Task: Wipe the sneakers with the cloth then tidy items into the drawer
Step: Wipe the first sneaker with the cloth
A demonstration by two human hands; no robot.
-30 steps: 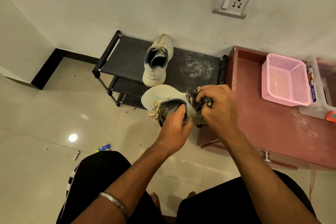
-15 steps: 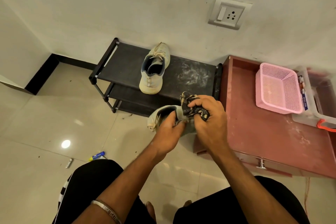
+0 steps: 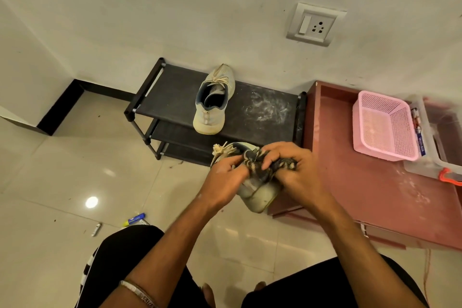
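Note:
A pale sneaker (image 3: 257,192) hangs in front of me, heel toward me and laces pointing away. My left hand (image 3: 225,180) grips its left side near the opening. My right hand (image 3: 295,172) holds a dark patterned cloth (image 3: 265,162) bunched against the sneaker's collar. The second pale sneaker (image 3: 212,102) stands on the top shelf of a black shoe rack (image 3: 160,97) by the wall. A reddish-brown low cabinet (image 3: 375,195) stands to the right; its drawer handle (image 3: 363,229) shows on the front.
On the cabinet sit a pink mesh basket (image 3: 385,127) and a clear box (image 3: 435,147) with an orange clip. A blue-and-yellow tube (image 3: 136,219) and a small silver item (image 3: 97,229) lie on the tiled floor at left. My knees fill the bottom of the view.
The sneaker has turned over in my hands: its sole faced up, now its heel points at me. The cloth has shifted over the collar. The camera has tilted, so the scene sits lower.

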